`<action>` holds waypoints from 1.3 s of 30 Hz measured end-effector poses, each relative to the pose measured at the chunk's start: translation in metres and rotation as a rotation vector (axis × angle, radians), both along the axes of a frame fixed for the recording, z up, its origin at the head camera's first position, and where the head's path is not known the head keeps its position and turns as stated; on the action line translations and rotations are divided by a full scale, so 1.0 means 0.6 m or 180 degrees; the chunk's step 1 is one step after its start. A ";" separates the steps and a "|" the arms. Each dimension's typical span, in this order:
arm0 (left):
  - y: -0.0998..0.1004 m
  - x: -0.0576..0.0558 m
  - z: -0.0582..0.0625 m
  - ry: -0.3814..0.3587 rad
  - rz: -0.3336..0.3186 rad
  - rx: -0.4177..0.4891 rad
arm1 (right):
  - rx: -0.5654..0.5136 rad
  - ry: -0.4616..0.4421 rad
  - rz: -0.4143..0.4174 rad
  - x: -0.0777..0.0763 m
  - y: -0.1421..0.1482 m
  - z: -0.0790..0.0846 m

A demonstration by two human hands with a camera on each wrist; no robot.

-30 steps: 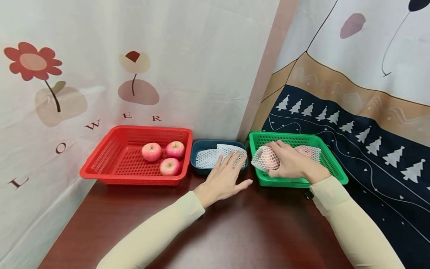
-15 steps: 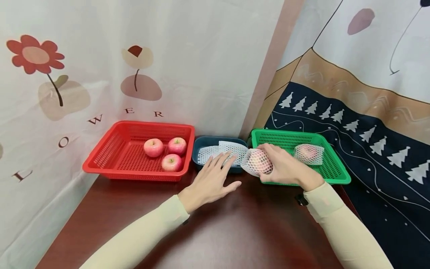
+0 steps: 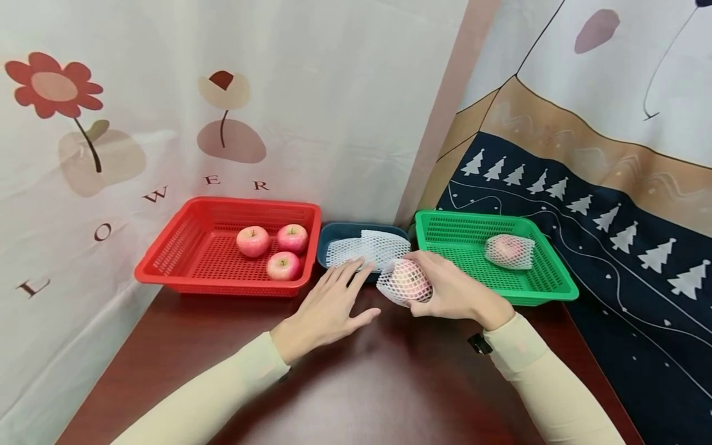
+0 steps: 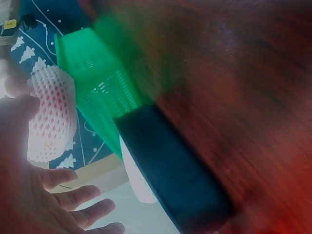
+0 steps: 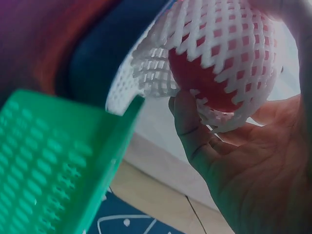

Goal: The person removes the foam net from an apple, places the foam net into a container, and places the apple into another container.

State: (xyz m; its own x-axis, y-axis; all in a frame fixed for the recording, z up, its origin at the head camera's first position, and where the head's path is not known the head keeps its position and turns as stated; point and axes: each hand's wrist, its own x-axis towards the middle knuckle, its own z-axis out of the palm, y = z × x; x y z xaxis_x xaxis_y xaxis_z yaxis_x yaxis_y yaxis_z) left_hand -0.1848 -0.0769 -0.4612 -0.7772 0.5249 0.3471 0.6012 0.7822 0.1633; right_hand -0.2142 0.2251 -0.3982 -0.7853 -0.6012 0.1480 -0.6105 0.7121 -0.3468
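My right hand [image 3: 453,287] grips an apple in a white foam net [image 3: 410,281], held in front of the green basket's left side. In the right wrist view the red apple [image 5: 202,80] shows through the net's mesh, with the thumb and fingers around it. My left hand [image 3: 325,309] is spread with straight fingers over the table, its fingertips close to the front of the dark blue tray [image 3: 334,230]. It holds nothing. Foam nets [image 3: 384,247] lie flat in that tray. The left wrist view shows the netted apple [image 4: 51,114] apart from the left fingers.
At the left a red basket [image 3: 167,259] holds three bare apples [image 3: 253,241]. The green basket [image 3: 461,217] at the right contains another netted apple [image 3: 508,250]. A printed curtain [image 3: 334,111] hangs behind the brown table [image 3: 356,395].
My right hand has lifted the netted apple out of the green basket and carried it left, toward me. My left hand has drawn back from over the tray, leftward and nearer me.
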 end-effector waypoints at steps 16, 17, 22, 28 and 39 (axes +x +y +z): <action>-0.046 0.032 -0.015 -0.0143 0.0018 0.0016 | 0.0121 -0.0112 0.0218 0.010 -0.050 -0.066; -0.047 0.034 -0.017 -0.0146 0.0017 0.0021 | 0.0147 -0.0133 0.0217 0.011 -0.052 -0.070; -0.050 0.038 -0.022 -0.0173 0.0007 0.0020 | 0.0194 -0.0195 0.0255 0.006 -0.060 -0.087; -0.056 0.041 -0.031 -0.0193 0.0004 0.0012 | 0.0253 -0.0282 0.0356 -0.006 -0.067 -0.102; -0.064 0.047 -0.036 -0.0312 0.0026 0.0087 | 0.0325 -0.0436 0.0409 -0.005 -0.070 -0.109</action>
